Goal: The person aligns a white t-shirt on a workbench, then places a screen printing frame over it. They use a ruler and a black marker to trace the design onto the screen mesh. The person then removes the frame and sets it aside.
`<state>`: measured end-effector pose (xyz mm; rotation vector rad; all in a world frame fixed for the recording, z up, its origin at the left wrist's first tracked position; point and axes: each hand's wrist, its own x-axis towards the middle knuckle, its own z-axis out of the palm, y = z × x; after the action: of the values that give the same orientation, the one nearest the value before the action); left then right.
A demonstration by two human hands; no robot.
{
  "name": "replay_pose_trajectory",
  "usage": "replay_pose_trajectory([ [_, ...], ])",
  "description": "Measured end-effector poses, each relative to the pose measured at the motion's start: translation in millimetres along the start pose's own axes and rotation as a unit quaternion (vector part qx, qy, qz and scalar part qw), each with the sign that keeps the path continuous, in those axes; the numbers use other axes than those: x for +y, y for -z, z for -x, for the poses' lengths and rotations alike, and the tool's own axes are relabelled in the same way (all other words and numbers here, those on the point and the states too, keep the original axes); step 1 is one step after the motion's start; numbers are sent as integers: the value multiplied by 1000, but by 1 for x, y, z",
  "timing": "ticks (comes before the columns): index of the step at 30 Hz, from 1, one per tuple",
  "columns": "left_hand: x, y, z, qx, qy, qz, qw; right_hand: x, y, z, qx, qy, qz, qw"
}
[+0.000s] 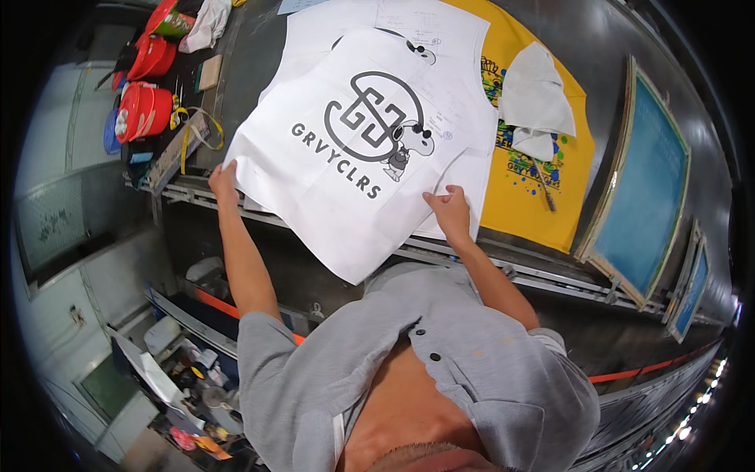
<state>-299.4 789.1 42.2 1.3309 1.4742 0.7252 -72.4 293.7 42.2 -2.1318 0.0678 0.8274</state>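
A white printed sheet (pixel 330 212), with a black emblem, lettering and a cartoon dog, is held at both sides; whether it is cloth or paper I cannot tell. My left hand (pixel 224 179) pinches its left corner. My right hand (pixel 451 208) grips its right edge, which curls up there. The sheet's lower tip hangs past the table's near edge. Beneath it lies a larger white garment-shaped piece (pixel 464 63) with faint handwritten marks and a partly covered print.
A yellow printed garment panel (pixel 503 197) lies to the right, with a crumpled white cloth (pixel 539 90) on it. Blue framed screens (pixel 645 189) stand farther right. Red buckets (pixel 145 110), a yellow tape measure (pixel 185 145) and a small block (pixel 209 72) sit at the left on the dark table (pixel 255 47).
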Motion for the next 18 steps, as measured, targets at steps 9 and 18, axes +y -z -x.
replay_pose_trajectory([
  [9,-18,-1,-28,-197,87,-148,965,-28,-2,-76,65,16,10,998],
  [18,-7,-17,15,-203,-94,-358,907,-24,39,-106,339,98,167,921],
])
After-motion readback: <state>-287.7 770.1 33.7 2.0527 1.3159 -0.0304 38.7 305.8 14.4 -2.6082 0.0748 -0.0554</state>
